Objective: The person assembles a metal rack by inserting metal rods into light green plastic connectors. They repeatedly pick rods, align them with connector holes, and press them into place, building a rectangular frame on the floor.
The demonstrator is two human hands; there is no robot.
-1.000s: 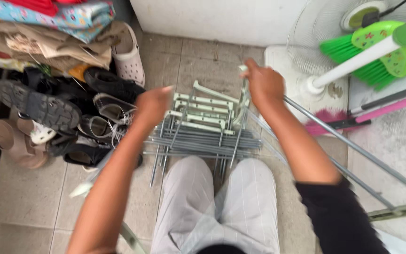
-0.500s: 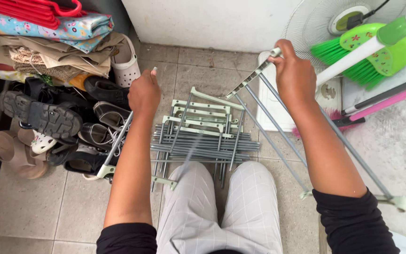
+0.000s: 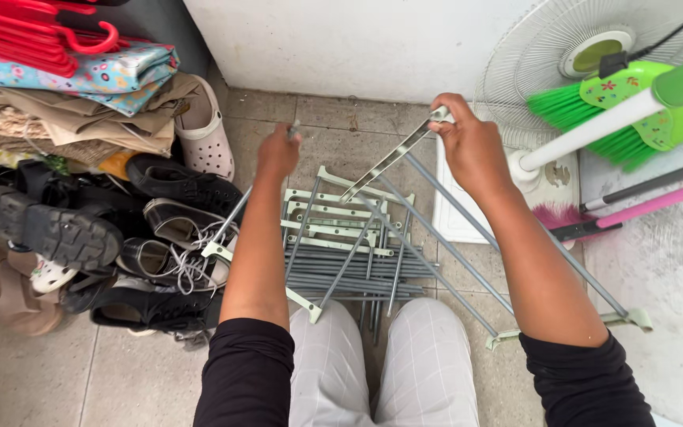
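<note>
Now the right hand (image 3: 474, 146) has closed its grip on a grey rack frame (image 3: 468, 245), long axis running from 11 to 5 o'clock; the left hand (image 3: 278, 152) clasps another rod (image 3: 235, 217) above the folded rack pile (image 3: 349, 253) on the floor.

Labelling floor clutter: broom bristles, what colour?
Bright green bristles, on the broom leaning at right; only the head view shows it.

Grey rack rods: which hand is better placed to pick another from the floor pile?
Probably the left hand. It grips one thin rod, directly above the floor pile. The right hand holds a wider frame section out to the side.
</note>
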